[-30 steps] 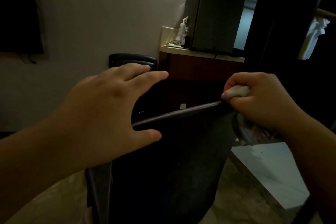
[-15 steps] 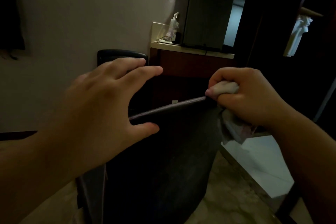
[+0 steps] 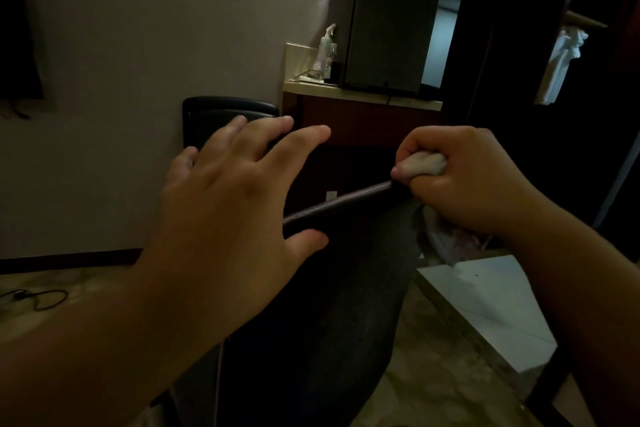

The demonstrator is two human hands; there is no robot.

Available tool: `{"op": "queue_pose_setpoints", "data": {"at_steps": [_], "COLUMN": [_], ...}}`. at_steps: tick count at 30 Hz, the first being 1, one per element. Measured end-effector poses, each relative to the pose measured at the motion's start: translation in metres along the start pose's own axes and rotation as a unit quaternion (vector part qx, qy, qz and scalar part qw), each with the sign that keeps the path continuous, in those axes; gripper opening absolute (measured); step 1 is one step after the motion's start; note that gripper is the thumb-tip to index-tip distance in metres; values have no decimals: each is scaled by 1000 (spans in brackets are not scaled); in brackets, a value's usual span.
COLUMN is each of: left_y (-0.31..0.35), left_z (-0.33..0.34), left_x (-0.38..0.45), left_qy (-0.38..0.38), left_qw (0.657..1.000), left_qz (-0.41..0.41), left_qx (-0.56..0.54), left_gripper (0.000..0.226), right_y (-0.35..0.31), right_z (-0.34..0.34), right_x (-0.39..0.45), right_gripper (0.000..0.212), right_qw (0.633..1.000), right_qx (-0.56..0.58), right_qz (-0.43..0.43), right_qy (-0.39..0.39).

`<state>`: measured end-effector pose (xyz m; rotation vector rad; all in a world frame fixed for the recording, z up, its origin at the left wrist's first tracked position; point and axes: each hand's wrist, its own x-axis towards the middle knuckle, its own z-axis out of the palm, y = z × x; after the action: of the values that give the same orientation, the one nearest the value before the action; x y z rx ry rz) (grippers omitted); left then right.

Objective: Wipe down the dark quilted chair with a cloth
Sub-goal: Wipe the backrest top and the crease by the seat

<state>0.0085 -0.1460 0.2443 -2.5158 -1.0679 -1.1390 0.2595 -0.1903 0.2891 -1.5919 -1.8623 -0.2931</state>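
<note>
cloth bunched at the chair's top edge

the right hand (image 3: 460, 180) has its grip clamped on a pale cloth (image 3: 424, 165) at the right end of the dark chair (image 3: 332, 288) back's top rim, cloth tail hanging below the fist. the left hand (image 3: 228, 215) is spread, fingers straight, over the rim's left part, thumb on the near side. a mini fridge (image 3: 381, 31) stands on the worktop (image 3: 360, 95) behind.

Mini fridge (image 3: 384, 31) on counter (image 3: 360, 97); spray bottle (image 3: 326, 48) beside.
</note>
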Motion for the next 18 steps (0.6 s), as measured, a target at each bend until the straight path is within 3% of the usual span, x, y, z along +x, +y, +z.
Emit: {"op": "queue_pose_setpoints", "data": {"at_steps": [4,11,18], "left_y": [8,9,23], "left_z": [-1,3,6], "left_x": [1,6,6], "left_qy": [-24,-33,-33], "left_qw": [999,999,999], "left_qz": [-16,-16,-28], "left_qx": [-26,-31,-31], "left_gripper": [98,95,91], "right_y": [5,-16,-2], "right_z": [1,5,1], "right_x": [1,-12,-3], "right_gripper": [18,11,17], "right_qw": [999,999,998], "right_qx": [-41,-12,-53], "right_qz": [28,-45,23], "right_qy": [22,14,20]}}
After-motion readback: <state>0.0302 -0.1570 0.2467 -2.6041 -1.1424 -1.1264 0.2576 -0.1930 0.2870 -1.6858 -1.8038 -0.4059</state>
